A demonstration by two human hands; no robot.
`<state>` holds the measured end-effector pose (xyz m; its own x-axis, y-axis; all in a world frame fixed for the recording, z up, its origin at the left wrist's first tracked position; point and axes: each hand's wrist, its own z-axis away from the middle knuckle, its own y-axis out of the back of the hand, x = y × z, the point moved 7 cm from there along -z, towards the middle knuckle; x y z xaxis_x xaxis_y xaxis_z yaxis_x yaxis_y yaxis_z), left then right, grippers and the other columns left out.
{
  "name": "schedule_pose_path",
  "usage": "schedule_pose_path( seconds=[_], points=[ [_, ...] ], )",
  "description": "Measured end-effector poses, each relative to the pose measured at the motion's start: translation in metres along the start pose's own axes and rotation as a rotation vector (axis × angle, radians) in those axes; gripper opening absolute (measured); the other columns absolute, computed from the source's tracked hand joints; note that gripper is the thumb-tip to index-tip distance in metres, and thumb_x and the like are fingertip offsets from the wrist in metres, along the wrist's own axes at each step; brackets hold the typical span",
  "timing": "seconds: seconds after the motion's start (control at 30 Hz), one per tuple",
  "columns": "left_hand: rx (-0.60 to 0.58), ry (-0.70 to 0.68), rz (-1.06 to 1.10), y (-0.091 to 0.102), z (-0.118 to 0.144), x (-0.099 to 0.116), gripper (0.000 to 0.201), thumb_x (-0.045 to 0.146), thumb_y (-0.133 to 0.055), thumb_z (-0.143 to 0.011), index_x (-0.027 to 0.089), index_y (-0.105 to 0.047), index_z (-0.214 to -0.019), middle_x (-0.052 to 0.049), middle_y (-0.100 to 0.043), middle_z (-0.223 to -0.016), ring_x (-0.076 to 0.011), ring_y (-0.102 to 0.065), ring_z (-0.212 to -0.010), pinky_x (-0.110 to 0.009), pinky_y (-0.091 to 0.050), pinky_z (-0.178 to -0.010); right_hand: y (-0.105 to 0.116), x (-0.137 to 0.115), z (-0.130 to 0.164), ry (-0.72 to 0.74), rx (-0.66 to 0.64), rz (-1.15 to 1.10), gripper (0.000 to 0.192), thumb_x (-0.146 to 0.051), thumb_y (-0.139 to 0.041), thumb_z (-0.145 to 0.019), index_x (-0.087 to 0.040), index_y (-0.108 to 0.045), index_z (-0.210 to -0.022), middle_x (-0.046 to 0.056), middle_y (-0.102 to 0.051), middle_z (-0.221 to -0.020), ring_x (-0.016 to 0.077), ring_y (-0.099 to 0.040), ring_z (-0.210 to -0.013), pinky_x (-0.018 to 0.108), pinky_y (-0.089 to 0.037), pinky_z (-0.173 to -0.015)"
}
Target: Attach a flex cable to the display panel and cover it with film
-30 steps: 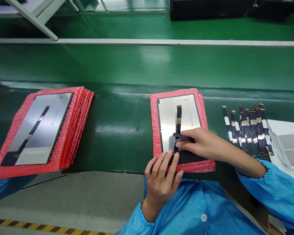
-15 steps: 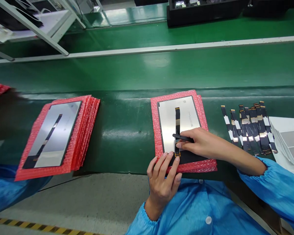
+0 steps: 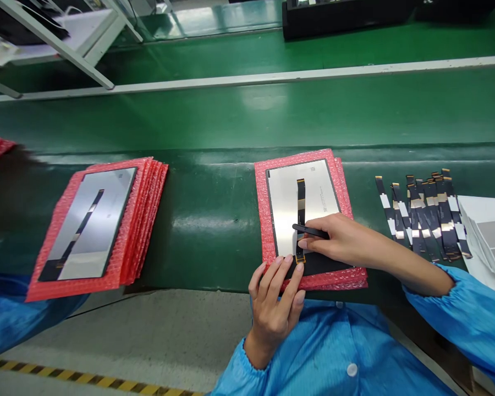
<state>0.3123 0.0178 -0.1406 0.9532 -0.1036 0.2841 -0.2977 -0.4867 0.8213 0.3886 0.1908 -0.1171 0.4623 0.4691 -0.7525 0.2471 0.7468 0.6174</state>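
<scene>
A display panel [image 3: 282, 203] lies face down on red bubble-wrap sheets [image 3: 264, 220], its silver back up and a black strip along the near edge. Down its middle runs a black flex cable [image 3: 301, 192], with a gold-edged connector end on the black strip. My right hand [image 3: 334, 236] is closed around a slim black tool [image 3: 309, 230] that looks like tweezers, held over the cable, the thumb near the cable. My left hand [image 3: 276, 302] rests at the panel's near edge with fingers stretched out, one fingertip at the connector end.
Several loose flex cables [image 3: 424, 214] lie to the right, beside a white stack of sheets [image 3: 484, 220]. On the left, another panel [image 3: 94, 214] with a cable tops a pile of red bubble wrap [image 3: 144, 220]. A metal rail [image 3: 247, 80] crosses the green bench; a black tray [image 3: 346, 22] stands behind.
The view has shifted slightly. Both hands keep nearly the same pose on the panel, and the black tool stays over the flex cable.
</scene>
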Motion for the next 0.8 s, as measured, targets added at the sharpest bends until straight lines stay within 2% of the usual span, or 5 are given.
schedule_pose_path(
  seconds=[0.27,0.53,0.67,0.8],
  points=[
    [-0.002,0.008,-0.001,0.000,-0.001,0.000,0.042,0.039,-0.039,-0.102,0.027,-0.052,-0.141,-0.007,-0.063,-0.137,-0.0232,-0.058,-0.128,-0.048,-0.041,-0.109,0.000,0.002,0.000,-0.020,-0.002,-0.002,0.031,-0.037,-0.058,-0.091,-0.024,-0.053,-0.063,-0.004,-0.054,-0.056,0.0139,-0.046,-0.050,0.025,-0.025,-0.046],
    [-0.007,0.061,-0.068,-0.001,-0.005,0.005,0.044,0.043,-0.039,-0.102,0.027,-0.054,-0.139,-0.006,-0.066,-0.132,-0.0227,-0.059,-0.124,-0.047,-0.042,-0.108,0.001,0.000,0.000,-0.022,0.010,-0.001,0.029,-0.037,-0.060,-0.091,-0.023,-0.057,-0.066,-0.005,-0.057,-0.057,0.0131,-0.048,-0.052,0.023,-0.026,-0.047],
    [-0.015,0.067,-0.110,-0.003,-0.004,0.009,0.046,0.045,-0.038,-0.102,0.026,-0.052,-0.141,-0.006,-0.066,-0.134,-0.0235,-0.058,-0.126,-0.048,-0.043,-0.107,0.006,-0.003,0.003,-0.024,0.033,0.044,0.022,-0.037,-0.063,-0.090,-0.024,-0.062,-0.073,-0.004,-0.063,-0.062,0.0134,-0.051,-0.053,0.023,-0.029,-0.048],
    [-0.026,0.080,-0.115,-0.007,-0.001,0.006,0.046,0.044,-0.038,-0.101,0.031,-0.047,-0.145,-0.004,-0.066,-0.135,-0.0242,-0.059,-0.126,-0.051,-0.046,-0.105,0.021,-0.004,0.021,-0.115,0.171,0.200,0.022,-0.048,-0.056,-0.094,-0.026,-0.060,-0.091,-0.005,-0.062,-0.060,0.0144,-0.051,-0.047,0.024,-0.025,-0.045]
  ],
)
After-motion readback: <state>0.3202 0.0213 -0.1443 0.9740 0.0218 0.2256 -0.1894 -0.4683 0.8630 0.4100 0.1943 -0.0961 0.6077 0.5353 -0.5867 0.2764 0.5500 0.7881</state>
